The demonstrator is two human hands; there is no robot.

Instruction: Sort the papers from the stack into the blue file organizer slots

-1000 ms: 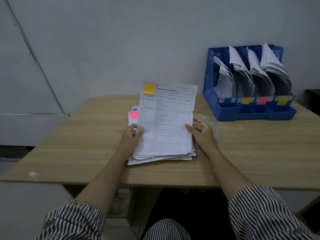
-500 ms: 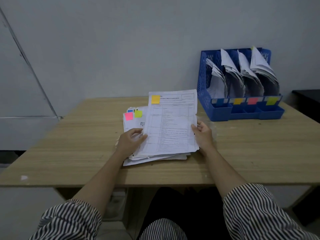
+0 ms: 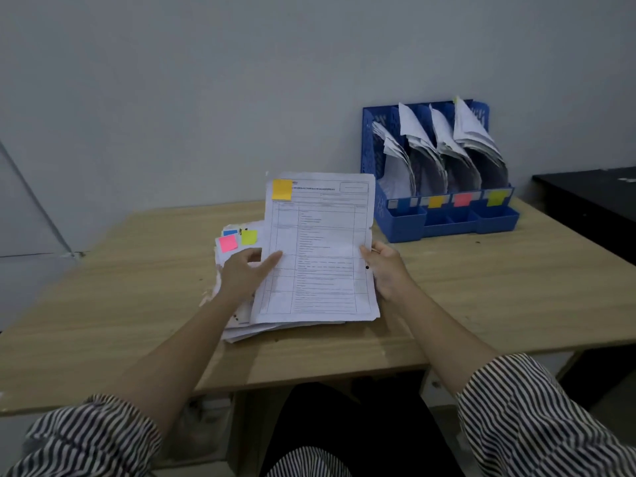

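A printed sheet with an orange sticky note (image 3: 318,249) stands tilted up over the paper stack (image 3: 241,325) in the middle of the wooden table (image 3: 137,304). My right hand (image 3: 387,270) pinches the sheet's right edge, thumb on the front. My left hand (image 3: 246,275) rests on the stack with its fingers stretched out, the tips touching the sheet's left edge. Pink (image 3: 228,243), green and blue notes show on the stack's uncovered top left. The blue file organizer (image 3: 447,223) stands at the back right, its slots full of papers and tagged blue, orange, pink and yellow-green.
A grey wall runs right behind the table and the organizer. A dark surface (image 3: 592,201) adjoins the table at the far right. Bare tabletop lies left of the stack and in front of the organizer.
The orange-tagged sheet has shifted right off the stack's left part, uncovering the pink and green notes. My left hand has let go of its edge and my right hand now holds it.
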